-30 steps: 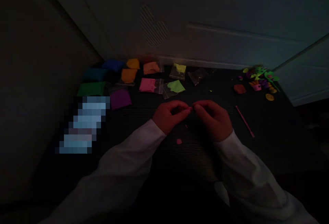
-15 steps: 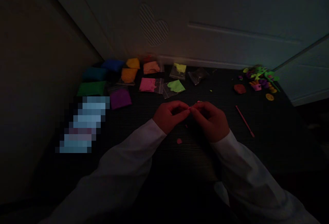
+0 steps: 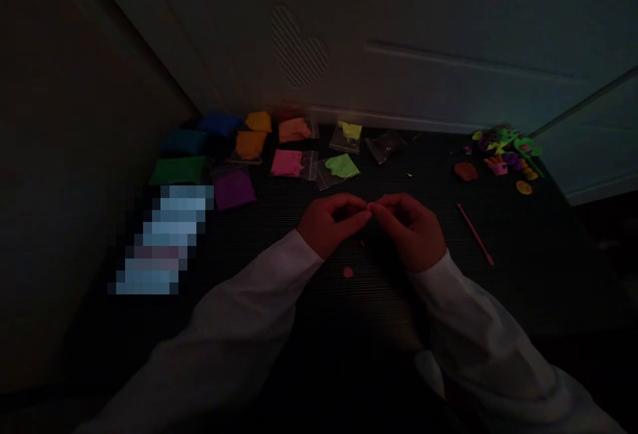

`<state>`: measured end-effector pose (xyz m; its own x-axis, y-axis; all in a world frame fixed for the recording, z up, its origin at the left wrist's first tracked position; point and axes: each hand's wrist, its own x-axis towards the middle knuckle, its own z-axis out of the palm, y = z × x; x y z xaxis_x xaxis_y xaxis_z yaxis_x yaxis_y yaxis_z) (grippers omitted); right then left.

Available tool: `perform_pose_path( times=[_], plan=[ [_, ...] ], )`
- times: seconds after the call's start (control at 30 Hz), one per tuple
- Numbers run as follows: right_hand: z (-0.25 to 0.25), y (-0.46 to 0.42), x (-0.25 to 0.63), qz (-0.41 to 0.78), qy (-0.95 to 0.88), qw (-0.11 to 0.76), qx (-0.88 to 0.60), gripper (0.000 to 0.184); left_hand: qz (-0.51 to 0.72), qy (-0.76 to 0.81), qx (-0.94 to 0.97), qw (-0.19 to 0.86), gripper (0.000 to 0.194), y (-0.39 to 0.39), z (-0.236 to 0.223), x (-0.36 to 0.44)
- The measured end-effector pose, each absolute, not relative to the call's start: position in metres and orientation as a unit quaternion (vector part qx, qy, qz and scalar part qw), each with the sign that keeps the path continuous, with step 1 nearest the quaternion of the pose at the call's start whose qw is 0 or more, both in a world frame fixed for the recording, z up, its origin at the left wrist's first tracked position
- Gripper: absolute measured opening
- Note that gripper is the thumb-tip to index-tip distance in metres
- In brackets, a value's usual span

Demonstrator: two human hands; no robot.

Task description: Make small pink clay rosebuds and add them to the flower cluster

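Observation:
Over the middle of the dark table, my left hand (image 3: pixel 331 223) and my right hand (image 3: pixel 411 229) meet at the fingertips. Between them they pinch a small bit of pink clay (image 3: pixel 370 207), mostly covered by the fingers. A flattened round piece of pink clay (image 3: pixel 347 272) lies on the table just below the hands, with a tiny pink scrap (image 3: pixel 363 244) above it. To the right of my right hand rests a thin pink modelling tool (image 3: pixel 475 234).
Bags of coloured clay, among them pink (image 3: pixel 286 163), light green (image 3: pixel 341 166) and purple (image 3: pixel 234 188), line the back and left. A blurred-out bright screen (image 3: pixel 167 238) lies at left. Several small clay figures (image 3: pixel 498 148) and a reddish lump (image 3: pixel 465 171) sit at back right.
My right hand has moved slightly left, so its fingertips now touch those of my left hand at the pink bit. My left hand has stayed nearly still.

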<state>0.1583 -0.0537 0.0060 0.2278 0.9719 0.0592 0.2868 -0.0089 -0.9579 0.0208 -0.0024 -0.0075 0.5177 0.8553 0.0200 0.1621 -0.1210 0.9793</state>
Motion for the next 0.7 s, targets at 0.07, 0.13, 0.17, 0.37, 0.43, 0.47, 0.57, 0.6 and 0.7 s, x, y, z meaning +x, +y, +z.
perform_pose_path(
  times=[0.07, 0.13, 0.17, 0.37, 0.43, 0.47, 0.57, 0.6, 0.7],
  plan=[
    [0.0064, -0.0535, 0.1575, 0.355, -0.511, 0.479, -0.618, 0.015, 0.316, 0.376, 0.679, 0.545, 0.024, -0.0025, -0.0075, 0.0209],
    [0.0069, -0.0536, 0.1567, 0.342, -0.518, 0.475, -0.624, 0.015, 0.316, 0.376, 0.683, 0.541, 0.024, -0.0027, -0.0072, 0.0208],
    [0.0072, -0.0537, 0.1563, 0.337, -0.52, 0.475, -0.624, 0.014, 0.316, 0.376, 0.684, 0.54, 0.024, -0.0028, -0.007, 0.0206],
    [0.0069, -0.0538, 0.1568, 0.361, -0.498, 0.49, -0.617, 0.013, 0.315, 0.371, 0.68, 0.548, 0.022, -0.0032, -0.0047, 0.0194],
    [0.0068, -0.0531, 0.1574, 0.398, -0.475, 0.502, -0.603, 0.015, 0.313, 0.367, 0.674, 0.56, 0.021, -0.0032, -0.0043, 0.0195],
    [0.0069, -0.0526, 0.1576, 0.416, -0.462, 0.507, -0.598, 0.016, 0.314, 0.365, 0.669, 0.567, 0.021, -0.0032, -0.0042, 0.0197],
    [0.0073, -0.0515, 0.1571, 0.445, -0.436, 0.51, -0.593, 0.019, 0.316, 0.362, 0.659, 0.579, 0.022, -0.0033, -0.0046, 0.0206],
    [0.0074, -0.0514, 0.1567, 0.446, -0.436, 0.508, -0.594, 0.018, 0.316, 0.365, 0.662, 0.574, 0.023, -0.0033, -0.0049, 0.0208],
    [0.0068, -0.052, 0.1553, 0.439, -0.45, 0.506, -0.591, 0.016, 0.315, 0.37, 0.679, 0.551, 0.022, -0.0031, -0.0059, 0.0211]
  ],
)
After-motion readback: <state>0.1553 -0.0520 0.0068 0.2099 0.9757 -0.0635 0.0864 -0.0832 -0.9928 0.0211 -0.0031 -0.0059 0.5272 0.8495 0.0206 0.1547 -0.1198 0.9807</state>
